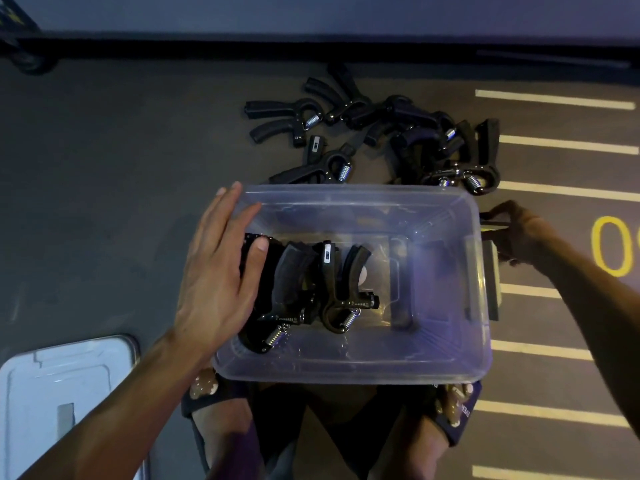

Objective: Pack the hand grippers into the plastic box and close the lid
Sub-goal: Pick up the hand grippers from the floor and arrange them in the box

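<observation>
A clear plastic box stands open on the dark floor in front of my feet. Several black hand grippers with steel springs lie in its left half. My left hand rests flat over the box's left rim, fingers spread, the thumb touching the leftmost gripper inside. My right hand is outside the box's right wall, fingers closed on a dark flat piece by the box's side handle. A loose pile of more hand grippers lies on the floor just beyond the box.
The box's pale lid lies flat on the floor at the lower left. White painted stripes and a yellow number mark the floor on the right. My sandalled feet sit right under the box's near edge.
</observation>
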